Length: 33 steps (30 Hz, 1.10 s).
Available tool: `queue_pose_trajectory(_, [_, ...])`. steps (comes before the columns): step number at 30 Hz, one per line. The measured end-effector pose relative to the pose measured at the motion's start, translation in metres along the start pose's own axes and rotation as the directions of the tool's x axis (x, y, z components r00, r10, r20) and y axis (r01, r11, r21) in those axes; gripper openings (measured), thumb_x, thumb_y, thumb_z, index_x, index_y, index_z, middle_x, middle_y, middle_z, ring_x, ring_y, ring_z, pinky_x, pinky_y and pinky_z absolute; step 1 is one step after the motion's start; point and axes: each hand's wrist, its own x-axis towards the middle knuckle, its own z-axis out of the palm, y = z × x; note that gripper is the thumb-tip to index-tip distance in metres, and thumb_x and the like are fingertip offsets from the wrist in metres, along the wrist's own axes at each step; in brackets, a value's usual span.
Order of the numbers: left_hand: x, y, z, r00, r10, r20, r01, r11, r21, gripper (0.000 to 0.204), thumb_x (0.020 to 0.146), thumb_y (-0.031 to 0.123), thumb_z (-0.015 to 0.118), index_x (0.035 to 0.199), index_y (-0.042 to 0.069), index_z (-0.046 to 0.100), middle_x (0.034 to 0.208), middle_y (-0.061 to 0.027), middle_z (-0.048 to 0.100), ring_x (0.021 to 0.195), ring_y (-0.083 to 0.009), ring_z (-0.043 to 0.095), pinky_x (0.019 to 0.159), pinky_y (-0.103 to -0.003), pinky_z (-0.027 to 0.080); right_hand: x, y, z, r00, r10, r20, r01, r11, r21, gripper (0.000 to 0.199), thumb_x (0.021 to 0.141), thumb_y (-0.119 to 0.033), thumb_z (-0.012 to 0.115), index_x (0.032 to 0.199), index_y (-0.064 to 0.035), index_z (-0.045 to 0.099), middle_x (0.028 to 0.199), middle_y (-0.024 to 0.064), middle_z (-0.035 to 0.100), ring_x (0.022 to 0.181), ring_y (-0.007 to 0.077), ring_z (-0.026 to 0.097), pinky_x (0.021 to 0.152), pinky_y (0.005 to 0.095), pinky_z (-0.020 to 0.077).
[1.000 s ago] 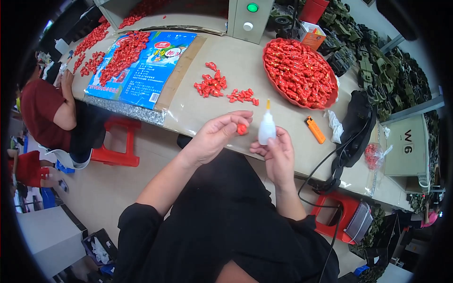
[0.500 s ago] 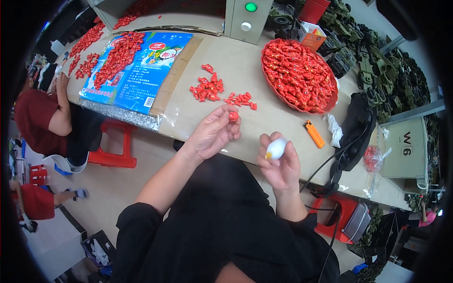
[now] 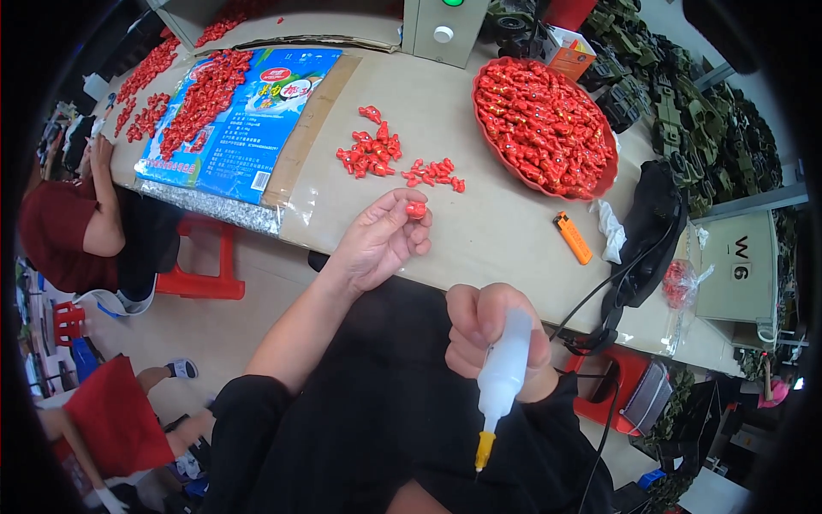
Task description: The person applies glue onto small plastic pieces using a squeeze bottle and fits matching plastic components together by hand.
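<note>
My left hand [image 3: 383,237] pinches a small glossy red piece [image 3: 416,210] between thumb and forefinger, just over the table's front edge. Wrapped round a white squeeze bottle [image 3: 505,364] is my right hand [image 3: 490,332], close to my body. The bottle's yellow needle tip points down and toward me. On the table beyond my left hand lie a loose cluster of small red figures [image 3: 370,154] and a smaller group [image 3: 433,174] beside it. A scalloped red bowl [image 3: 568,192], heaped with the same kind of figures, stands to the right.
An orange lighter [image 3: 572,238], a crumpled tissue [image 3: 609,231] and a black bag [image 3: 646,231] with a cable lie at the right. Flattened blue cardboard [image 3: 248,163] bears more red pieces at the left. A co-worker [image 3: 73,227] sits there by a red stool [image 3: 205,265].
My right hand has turned over and come nearer my body, so the bottle's tip now points down. My left hand still holds the red piece. At lower left, another person has moved.
</note>
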Motion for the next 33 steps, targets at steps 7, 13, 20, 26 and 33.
queue_pose_trajectory(7, [-0.003,0.002,0.003,1.000,-0.026,-0.010,0.026,0.999,-0.043,0.023,0.090,0.023,0.040,0.100,0.004,0.049,0.078,-0.0044,0.051,0.060,-0.0106,0.044,0.057,-0.027,0.039,0.007,0.006,-0.021,0.984,-0.057,-0.167,0.067,0.997,0.051,0.035,0.086,-0.037,0.045,0.098,-0.0037,0.045,0.083,0.0071,0.039,0.053,0.0087,0.037,0.053,0.0221,0.0373])
queue_pose_trajectory(13, [0.001,-0.001,0.004,1.000,-0.019,-0.017,0.020,0.999,0.048,0.024,0.090,0.024,0.040,0.099,0.004,0.049,0.076,-0.0041,0.050,0.058,-0.0104,0.044,0.055,-0.026,0.039,0.022,-0.011,-0.052,0.838,-0.217,-0.500,0.285,0.956,0.064,0.031,0.090,-0.034,0.039,0.098,-0.0050,0.046,0.083,0.0083,0.048,0.057,0.0100,0.039,0.054,0.0220,0.0352])
queue_pose_trajectory(20, [-0.001,-0.010,0.011,0.992,0.083,-0.092,-0.055,0.963,0.265,0.025,0.091,0.023,0.039,0.096,0.001,0.049,0.069,-0.0033,0.049,0.055,-0.0088,0.044,0.053,-0.024,0.040,0.049,-0.002,-0.068,0.813,-0.190,-0.550,0.268,0.961,0.063,0.034,0.089,-0.034,0.040,0.096,-0.0022,0.047,0.080,0.0084,0.050,0.065,0.0134,0.045,0.060,0.0263,0.0394])
queue_pose_trajectory(26, [-0.005,-0.018,0.014,0.968,0.230,-0.100,-0.143,0.833,0.534,0.024,0.091,0.020,0.039,0.096,-0.001,0.049,0.070,-0.0034,0.050,0.059,-0.0065,0.046,0.056,-0.021,0.041,0.047,-0.004,-0.071,0.803,-0.183,-0.567,0.264,0.962,0.064,0.035,0.088,-0.038,0.042,0.095,-0.0046,0.046,0.073,0.0064,0.048,0.064,0.0149,0.046,0.060,0.0285,0.0414])
queue_pose_trajectory(33, [-0.006,-0.006,0.021,0.974,0.215,-0.072,-0.135,0.803,0.580,0.016,0.087,0.010,0.046,0.098,-0.001,0.048,0.082,-0.0058,0.054,0.066,-0.0087,0.049,0.063,-0.021,0.042,0.043,-0.013,-0.068,0.817,-0.225,-0.531,0.292,0.955,0.044,0.026,0.086,-0.031,0.048,0.097,-0.0068,0.046,0.076,0.0061,0.049,0.066,0.0143,0.045,0.060,0.0286,0.0389])
